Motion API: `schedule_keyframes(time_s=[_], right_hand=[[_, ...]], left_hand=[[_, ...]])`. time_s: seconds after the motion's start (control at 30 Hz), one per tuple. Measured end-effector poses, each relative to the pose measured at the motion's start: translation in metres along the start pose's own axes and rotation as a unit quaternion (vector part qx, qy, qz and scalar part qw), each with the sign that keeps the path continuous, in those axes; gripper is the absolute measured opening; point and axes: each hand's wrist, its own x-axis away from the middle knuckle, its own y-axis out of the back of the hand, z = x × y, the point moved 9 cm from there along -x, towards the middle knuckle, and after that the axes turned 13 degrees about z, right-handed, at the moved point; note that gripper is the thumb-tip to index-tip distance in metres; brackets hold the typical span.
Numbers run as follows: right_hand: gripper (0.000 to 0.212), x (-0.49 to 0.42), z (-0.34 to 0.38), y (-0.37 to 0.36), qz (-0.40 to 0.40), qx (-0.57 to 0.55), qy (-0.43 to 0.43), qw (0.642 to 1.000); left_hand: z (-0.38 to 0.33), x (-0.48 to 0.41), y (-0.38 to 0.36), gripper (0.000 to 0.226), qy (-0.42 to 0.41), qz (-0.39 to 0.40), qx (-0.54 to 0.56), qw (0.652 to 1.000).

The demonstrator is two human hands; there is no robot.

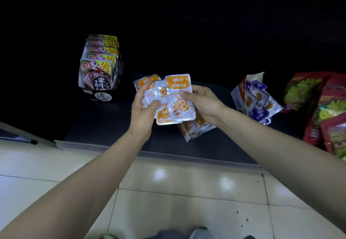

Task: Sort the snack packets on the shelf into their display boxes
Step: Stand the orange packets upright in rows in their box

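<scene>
Both hands hold a fan of several orange-and-silver fish snack packets above the dark shelf. My left hand grips the left packets between thumb and fingers. My right hand pinches the front packet, thumb on its face. Under my right hand an orange display box lies tipped on the shelf. A black display box at the left holds a row of upright black-and-yellow packets. A white box at the right spills blue-and-silver packets.
Large red-and-green snack bags are piled at the far right of the shelf. The shelf's front lip runs across below my wrists. Pale glossy floor tiles lie beneath. The back of the shelf is dark.
</scene>
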Motion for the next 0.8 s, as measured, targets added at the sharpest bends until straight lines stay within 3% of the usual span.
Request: schedule_keyframes(time_s=[0.23, 0.53, 0.67, 0.8], right_hand=[[0.021, -0.012, 0.001, 0.015, 0.021, -0.013, 0.026, 0.999], [0.024, -0.017, 0.015, -0.013, 0.114, 0.013, 0.027, 0.993], [0.024, -0.018, 0.021, -0.022, 0.110, 0.014, 0.030, 0.993], [0.006, -0.020, 0.019, -0.020, 0.066, -0.015, 0.044, 0.997]], left_hand=[[-0.009, 0.001, -0.005, 0.059, 0.000, -0.005, -0.025, 1.000], [-0.035, 0.020, 0.008, 0.057, 0.054, -0.017, -0.073, 0.996], [-0.044, 0.022, 0.015, 0.055, 0.073, -0.008, -0.084, 0.994], [-0.051, 0.018, 0.023, 0.051, 0.080, 0.013, -0.070, 0.994]])
